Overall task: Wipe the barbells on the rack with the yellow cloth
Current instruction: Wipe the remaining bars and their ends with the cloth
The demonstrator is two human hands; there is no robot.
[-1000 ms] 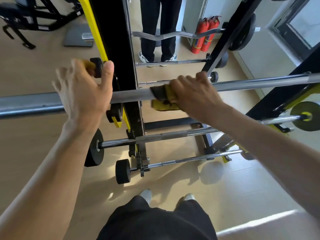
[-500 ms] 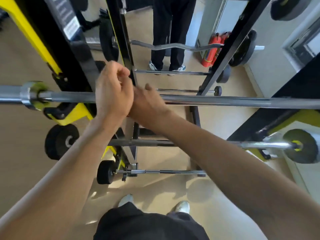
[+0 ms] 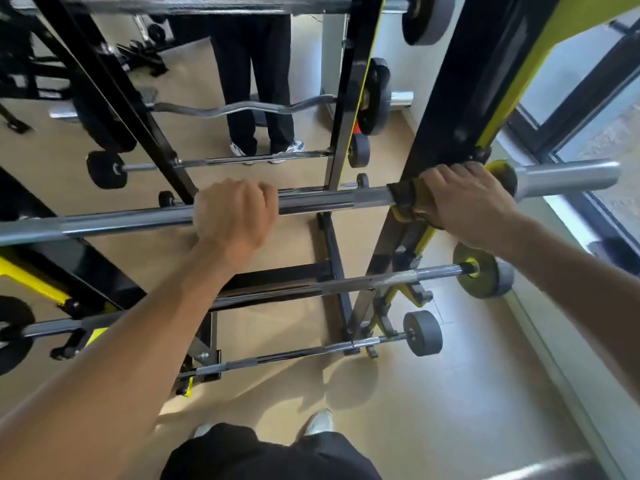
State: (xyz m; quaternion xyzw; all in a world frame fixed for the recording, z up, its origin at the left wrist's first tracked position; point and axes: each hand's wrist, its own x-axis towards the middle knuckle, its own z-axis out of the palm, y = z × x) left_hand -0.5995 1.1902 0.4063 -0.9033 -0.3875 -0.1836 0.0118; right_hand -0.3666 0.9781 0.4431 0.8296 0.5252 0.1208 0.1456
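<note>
Tan gym floor below; my left hand point(image 3: 235, 216) grips the barbell point(image 3: 332, 202), my right hand point(image 3: 467, 199) clamps the yellow cloth point(image 3: 405, 202) around it.

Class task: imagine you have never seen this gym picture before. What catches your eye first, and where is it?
First, the long steel barbell running across the middle, gripped by both hands. The right hand wraps a yellow cloth round it near the rack's upright; the left hand grips bare steel at centre. Below, lower barbells rest on the rack.
</note>
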